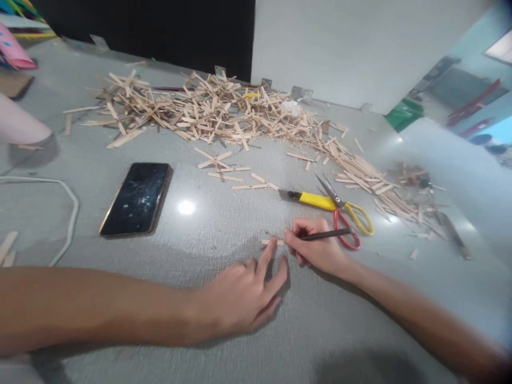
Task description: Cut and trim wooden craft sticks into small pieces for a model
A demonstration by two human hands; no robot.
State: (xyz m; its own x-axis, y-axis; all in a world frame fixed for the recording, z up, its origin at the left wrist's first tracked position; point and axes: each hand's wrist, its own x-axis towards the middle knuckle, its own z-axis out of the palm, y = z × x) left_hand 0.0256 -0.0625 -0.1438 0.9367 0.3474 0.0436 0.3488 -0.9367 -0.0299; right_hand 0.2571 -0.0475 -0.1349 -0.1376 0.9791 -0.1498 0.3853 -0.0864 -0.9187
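Note:
A short flat wooden stick [265, 242] lies on the grey table in front of me. The index finger of my left hand [244, 290] presses down on it, with the other fingers apart and partly bent. Closed around a dark pencil [326, 234], my right hand [314, 248] rests at the stick's right end. The pencil slants back to the right, and its writing tip is hidden by my fingers. Just beyond the right hand lie scissors [339, 201] with one red and one yellow handle, across a yellow-handled cutter [316, 200].
A large heap of wooden sticks [192, 109] runs along the back, trailing right to a bundle [366, 178]. Several loose sticks [248, 186] lie nearer. A phone [136, 198] and a white cable [74, 202] are on the left. A metal blade-like tool [456, 237] lies far right.

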